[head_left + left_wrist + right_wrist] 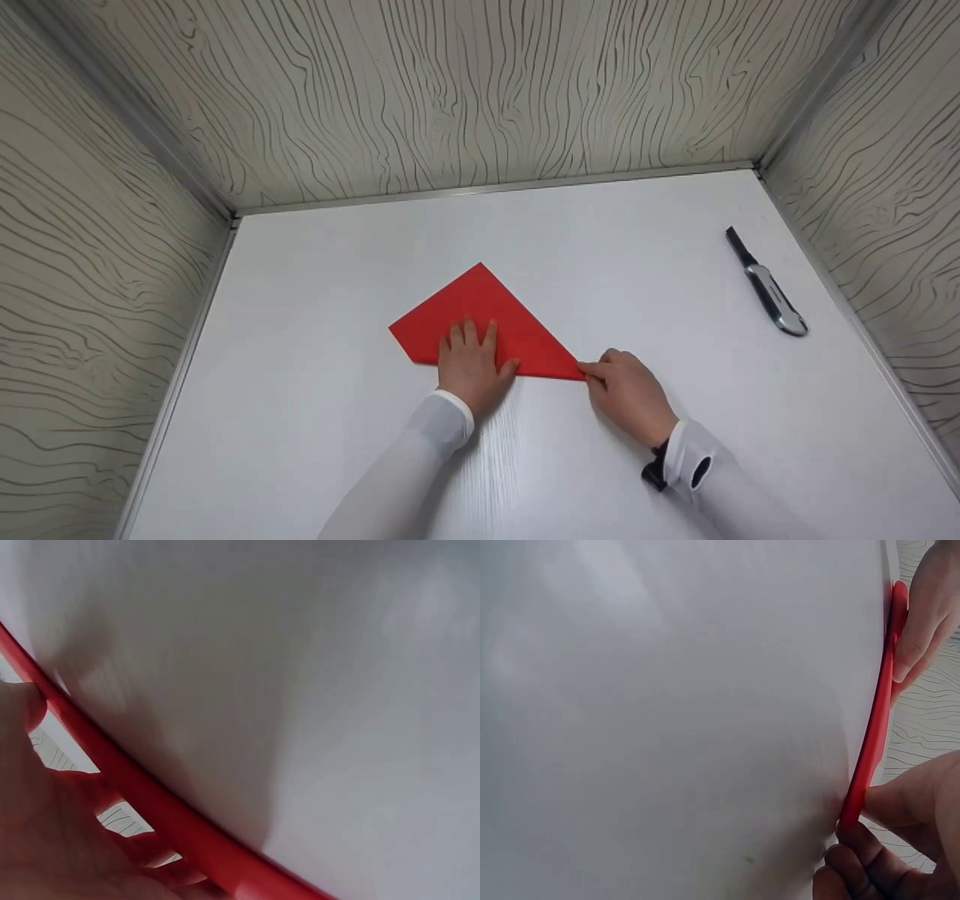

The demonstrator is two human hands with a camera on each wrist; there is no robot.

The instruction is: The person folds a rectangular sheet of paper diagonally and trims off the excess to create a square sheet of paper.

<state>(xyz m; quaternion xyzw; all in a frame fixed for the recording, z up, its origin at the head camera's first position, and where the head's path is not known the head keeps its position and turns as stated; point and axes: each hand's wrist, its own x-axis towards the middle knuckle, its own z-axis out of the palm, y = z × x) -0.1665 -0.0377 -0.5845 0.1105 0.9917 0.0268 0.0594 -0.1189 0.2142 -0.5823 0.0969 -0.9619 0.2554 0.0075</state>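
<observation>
- Visibly, the right fingers [595, 368] pinch the right corner of the red sheet [529, 330], thumb and forefinger brought together on it; the rest of the right hand [630, 395] is just off the sheet.
- The left hand [471, 373] lies on the sheet's lower middle, its fingers straight and spread, pressing without gripping.
- The red sheet, four-sided with one point upward, lies at the centre of the head view; from the left wrist its edge shows as a red band.
- White sleeves [390, 472] show at the bottom, with a black band [655, 474] at the right wrist.
- A black-and-silver tool [776, 300] rests at right, well apart from the sheet.
- Beneath everything spreads a white tabletop [300, 442].
- Wood-grain panels [480, 90] rise left, right and at the top, with grey metal strips [495, 188] along their edges.
</observation>
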